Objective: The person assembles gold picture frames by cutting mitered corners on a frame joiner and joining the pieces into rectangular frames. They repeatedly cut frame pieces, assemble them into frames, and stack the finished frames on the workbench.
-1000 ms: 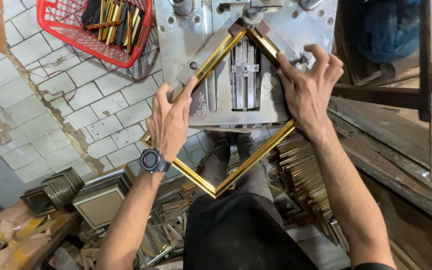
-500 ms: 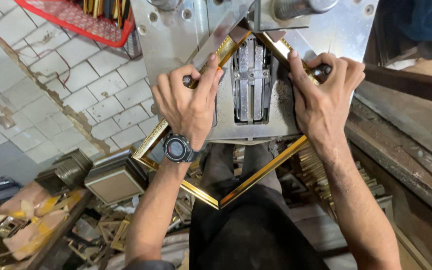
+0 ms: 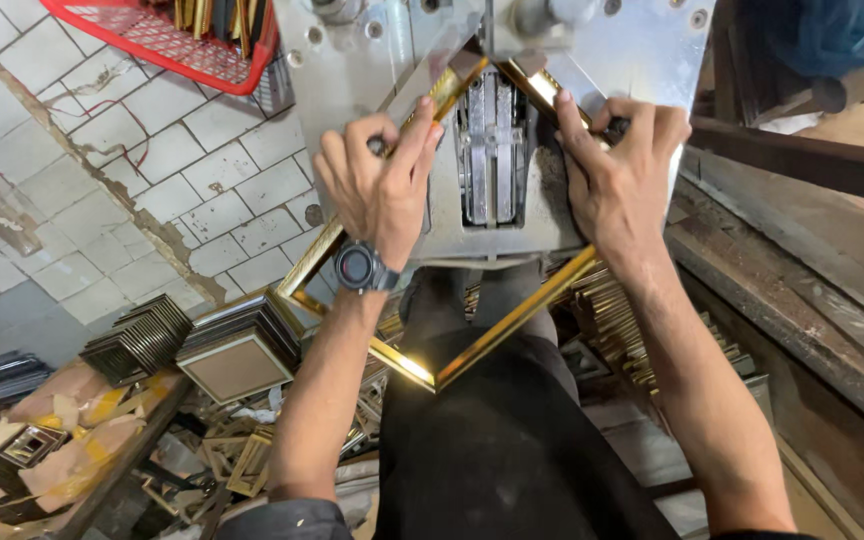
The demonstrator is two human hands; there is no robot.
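A square gold picture frame (image 3: 512, 320) lies cornerwise on the grey metal machine table (image 3: 352, 80), its far corner under the machine's head. My left hand (image 3: 380, 190), with a dark wristwatch, grips the frame's upper-left side. On the upper-right side, my right hand (image 3: 620, 185) presses that moulding down, fingers curled over it. Between the hands sits the ribbed steel clamp block (image 3: 490, 150). The near corner of the frame hangs over my dark trousers (image 3: 512, 440).
A red wire basket (image 3: 167, 35) with gold moulding pieces stands at the upper left. Stacks of finished small frames (image 3: 237, 345) and loose frames sit low at left on the tiled floor. Gold moulding strips (image 3: 622, 320) pile at right beside a wooden bench (image 3: 802, 250).
The view has closed in on the machine. Both hands slid up the frame's sides toward the far corner and now press it against the clamp block.
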